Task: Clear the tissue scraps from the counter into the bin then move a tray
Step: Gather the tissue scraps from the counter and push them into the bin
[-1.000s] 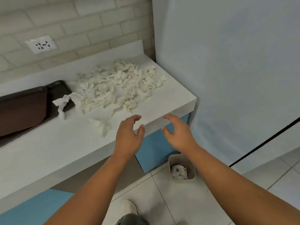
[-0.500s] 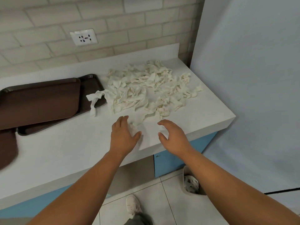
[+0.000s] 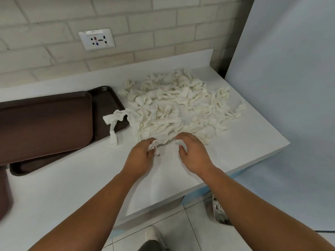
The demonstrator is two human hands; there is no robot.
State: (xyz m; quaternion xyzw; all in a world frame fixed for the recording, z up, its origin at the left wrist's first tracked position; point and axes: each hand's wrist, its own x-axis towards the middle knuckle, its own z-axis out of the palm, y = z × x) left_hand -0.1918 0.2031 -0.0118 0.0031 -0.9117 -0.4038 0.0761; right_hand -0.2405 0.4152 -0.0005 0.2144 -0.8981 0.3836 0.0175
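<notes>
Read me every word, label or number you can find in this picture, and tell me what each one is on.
No text here can be read.
Wall socket: a tiny mark near its lower right corner, too small and blurred to read.
Brown trays, white counter, tissue scraps: no writing shows.
Bin on the floor: mostly hidden, no label shows.

Scraps (image 3: 174,109): heaped on your counter's (image 3: 72,178) right end, before the socket (image 3: 97,41).
Trays (image 3: 45,122): left of the heap, one on another.
Bin (image 3: 218,211): on the floor below the counter's right end.
</notes>
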